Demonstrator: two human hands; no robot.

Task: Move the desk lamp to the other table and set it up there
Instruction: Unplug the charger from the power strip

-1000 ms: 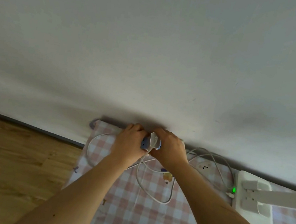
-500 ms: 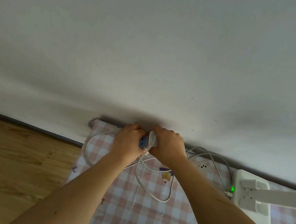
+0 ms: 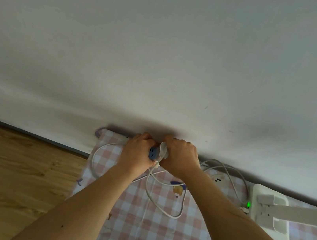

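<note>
The white desk lamp (image 3: 269,212) stands on the checked table at the right, its arm running off the right edge and a green light lit on its base. At the table's far edge by the wall, my left hand (image 3: 137,154) grips a blue-faced power strip (image 3: 153,153). My right hand (image 3: 180,157) holds a white plug (image 3: 163,149) pressed against the strip's face. A white cable (image 3: 163,201) loops from the hands across the cloth toward the lamp.
The table carries a pink-and-white checked cloth (image 3: 136,230) with cartoon prints. A white wall (image 3: 163,58) rises directly behind it. Wooden floor (image 3: 9,175) lies to the left. Another white cord (image 3: 96,155) curls at the table's left corner.
Both hands stay together at the power strip; they have shifted slightly and the plug sits closer against the blue face.
</note>
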